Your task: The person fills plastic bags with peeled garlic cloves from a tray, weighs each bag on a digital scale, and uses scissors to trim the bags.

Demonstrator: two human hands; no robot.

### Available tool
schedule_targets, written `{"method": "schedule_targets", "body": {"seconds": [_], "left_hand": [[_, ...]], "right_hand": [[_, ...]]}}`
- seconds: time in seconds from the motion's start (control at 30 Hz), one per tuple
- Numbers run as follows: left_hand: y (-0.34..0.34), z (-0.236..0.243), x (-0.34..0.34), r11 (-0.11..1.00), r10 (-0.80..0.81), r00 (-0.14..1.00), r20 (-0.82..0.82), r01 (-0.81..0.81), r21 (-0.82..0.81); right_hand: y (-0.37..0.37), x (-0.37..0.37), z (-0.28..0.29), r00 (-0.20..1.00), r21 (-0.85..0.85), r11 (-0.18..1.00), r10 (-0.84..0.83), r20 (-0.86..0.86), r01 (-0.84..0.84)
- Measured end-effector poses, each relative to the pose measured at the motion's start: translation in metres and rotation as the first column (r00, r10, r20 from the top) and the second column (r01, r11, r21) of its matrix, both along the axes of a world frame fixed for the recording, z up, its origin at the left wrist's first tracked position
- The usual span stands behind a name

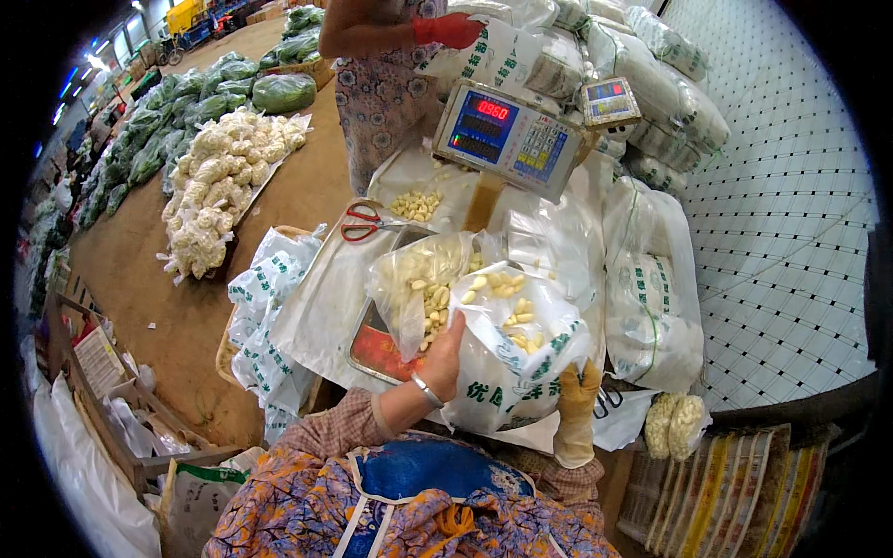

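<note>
A white plastic bag [484, 395] with green print stands open-mouthed in front of me, with peeled garlic cloves [523, 314] inside. My left hand [441, 361], bare with a bracelet at the wrist, pinches the bag's left rim. On the opposite side my right hand [579, 395], in a tan glove, is closed on the bag's right edge; its fingertips are partly hidden. Just beyond, a clear bag [395, 284] of garlic cloves lies on the metal scale pan [358, 344]. The scale's lit display [507, 139] rises behind it.
Red-handled scissors [361, 221] and loose cloves [416, 205] lie on the table's far left. Printed bags [270, 316] hang over a basket at left. Packed white sacks [651, 288] line the right. Across the table stands another person with a red glove [448, 31].
</note>
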State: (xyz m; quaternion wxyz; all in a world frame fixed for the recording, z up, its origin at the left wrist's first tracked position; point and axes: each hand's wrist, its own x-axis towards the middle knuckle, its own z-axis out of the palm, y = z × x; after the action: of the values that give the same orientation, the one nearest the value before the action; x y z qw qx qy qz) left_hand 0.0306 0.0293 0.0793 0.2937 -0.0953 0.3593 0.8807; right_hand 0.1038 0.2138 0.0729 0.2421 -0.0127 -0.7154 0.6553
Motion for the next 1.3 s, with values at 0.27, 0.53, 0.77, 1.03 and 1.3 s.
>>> {"method": "schedule_targets", "body": {"seconds": [0.27, 0.53, 0.77, 1.03, 1.3], "left_hand": [[0.094, -0.01, -0.041, 0.949, -0.12, 0.873, -0.472, -0.039, -0.314], [0.147, -0.063, -0.065, 0.88, -0.398, 0.888, -0.229, 0.3, -0.367], [0.158, -0.072, -0.064, 0.805, -0.535, 0.746, -0.396, 0.307, -0.508], [0.145, -0.069, -0.039, 0.656, -0.49, 0.431, -0.758, -0.39, -0.646], [-0.018, -0.029, -0.043, 0.347, -0.526, 0.299, -0.796, -0.779, -0.522]], "right_hand": [[0.077, -0.007, -0.016, 0.966, -0.244, 0.938, -0.257, -0.009, 0.247], [0.168, 0.031, -0.137, 0.868, 0.222, 0.927, -0.363, 0.339, 0.301], [0.151, 0.014, -0.009, 0.882, 0.26, 0.848, -0.47, -0.034, 0.462], [0.102, -0.079, -0.047, 0.888, 0.891, 0.43, -0.341, 0.308, -0.144], [0.107, -0.084, -0.106, 0.793, 0.851, 0.502, -0.452, 0.41, -0.154]]}}
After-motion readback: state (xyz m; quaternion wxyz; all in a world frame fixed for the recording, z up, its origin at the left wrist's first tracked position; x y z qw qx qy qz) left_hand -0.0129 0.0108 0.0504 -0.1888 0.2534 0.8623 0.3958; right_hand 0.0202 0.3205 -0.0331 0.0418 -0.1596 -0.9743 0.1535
